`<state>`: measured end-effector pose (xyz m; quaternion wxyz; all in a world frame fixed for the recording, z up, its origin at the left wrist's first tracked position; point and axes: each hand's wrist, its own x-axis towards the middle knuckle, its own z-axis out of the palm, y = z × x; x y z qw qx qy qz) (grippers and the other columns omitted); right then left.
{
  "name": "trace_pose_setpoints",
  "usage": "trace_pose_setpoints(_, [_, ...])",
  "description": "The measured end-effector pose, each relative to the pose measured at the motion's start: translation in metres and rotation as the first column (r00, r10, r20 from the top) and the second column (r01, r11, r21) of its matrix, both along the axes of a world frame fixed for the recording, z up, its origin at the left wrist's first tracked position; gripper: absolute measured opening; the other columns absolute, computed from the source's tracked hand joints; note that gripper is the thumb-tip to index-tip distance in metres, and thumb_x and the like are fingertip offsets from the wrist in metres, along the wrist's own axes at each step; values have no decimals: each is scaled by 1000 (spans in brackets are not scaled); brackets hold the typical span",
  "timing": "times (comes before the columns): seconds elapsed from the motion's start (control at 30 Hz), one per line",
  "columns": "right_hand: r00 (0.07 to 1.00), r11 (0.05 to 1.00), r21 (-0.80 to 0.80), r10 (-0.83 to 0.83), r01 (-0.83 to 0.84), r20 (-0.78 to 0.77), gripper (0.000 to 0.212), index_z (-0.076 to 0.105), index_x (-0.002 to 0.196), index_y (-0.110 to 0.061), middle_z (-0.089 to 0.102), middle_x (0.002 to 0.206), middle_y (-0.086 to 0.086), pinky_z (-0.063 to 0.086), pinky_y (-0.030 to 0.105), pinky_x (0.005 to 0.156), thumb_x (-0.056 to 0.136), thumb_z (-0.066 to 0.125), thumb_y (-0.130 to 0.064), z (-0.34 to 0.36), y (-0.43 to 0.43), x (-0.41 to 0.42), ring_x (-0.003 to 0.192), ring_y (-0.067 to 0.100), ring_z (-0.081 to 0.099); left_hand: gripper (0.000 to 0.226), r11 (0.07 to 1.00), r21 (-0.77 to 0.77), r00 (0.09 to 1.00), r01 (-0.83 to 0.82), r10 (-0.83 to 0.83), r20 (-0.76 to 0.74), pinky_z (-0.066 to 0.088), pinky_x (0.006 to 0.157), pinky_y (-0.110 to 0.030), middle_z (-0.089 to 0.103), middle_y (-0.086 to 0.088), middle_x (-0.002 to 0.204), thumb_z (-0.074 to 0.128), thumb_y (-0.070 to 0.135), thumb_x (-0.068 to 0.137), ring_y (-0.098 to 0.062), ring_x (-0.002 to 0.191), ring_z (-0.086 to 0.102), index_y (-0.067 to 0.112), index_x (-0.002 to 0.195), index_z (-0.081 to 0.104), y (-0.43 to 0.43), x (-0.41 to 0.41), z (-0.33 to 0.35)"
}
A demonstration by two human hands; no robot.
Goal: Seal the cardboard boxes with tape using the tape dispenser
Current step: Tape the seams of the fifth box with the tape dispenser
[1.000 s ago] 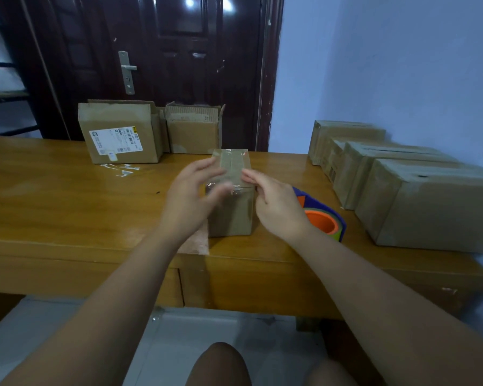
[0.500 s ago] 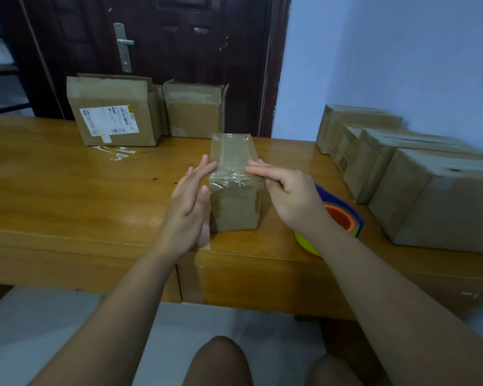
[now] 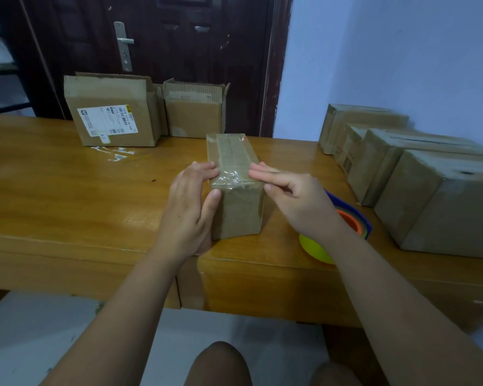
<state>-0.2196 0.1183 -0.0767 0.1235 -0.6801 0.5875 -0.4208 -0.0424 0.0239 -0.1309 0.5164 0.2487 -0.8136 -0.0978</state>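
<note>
A small narrow cardboard box [image 3: 236, 215] stands near the front edge of the wooden table [image 3: 67, 196], with clear tape running along its top and wrinkled over the near end. My left hand [image 3: 190, 207] lies flat against the box's left side, thumb on the front face. My right hand [image 3: 299, 201] pinches the top right edge, fingers on the tape and thumb on the side. The tape dispenser [image 3: 357, 221], blue, orange and yellow, lies on the table just right of the box, partly hidden behind my right wrist.
Two open cardboard boxes [image 3: 112, 112] [image 3: 194, 112] stand at the back of the table before a dark door [image 3: 179, 51]. Bits of clear tape [image 3: 117, 154] lie near them. A row of closed boxes [image 3: 430, 196] fills the right side along the wall.
My left hand slid from the top of the box down to its left side. My right hand moved to the top right edge. The view tilted down a little.
</note>
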Motion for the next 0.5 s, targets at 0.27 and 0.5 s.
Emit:
trace_pose_setpoints(0.27, [999,999,19,36,-36,-2,44,56,130,-21,46,128,-25,22,-1,102,97,43,3,-1,1,-4,123,-18,31,49,998,-52,999,-24,26,48,25,105,-21,50,-5,130,35,47,97,-24,125,43,8,122,51,-5,2,1])
trace_pose_setpoints(0.5, [999,999,-28,17,-16,31,37,58,128,-18,49,126,-21,28,5,105,95,51,-2,-3,-2,-3,122,-15,35,42,990,-119,995,-71,79,55,31,101,-29,55,-14,123,43,37,94,-24,117,47,2,115,54,-5,-1,4])
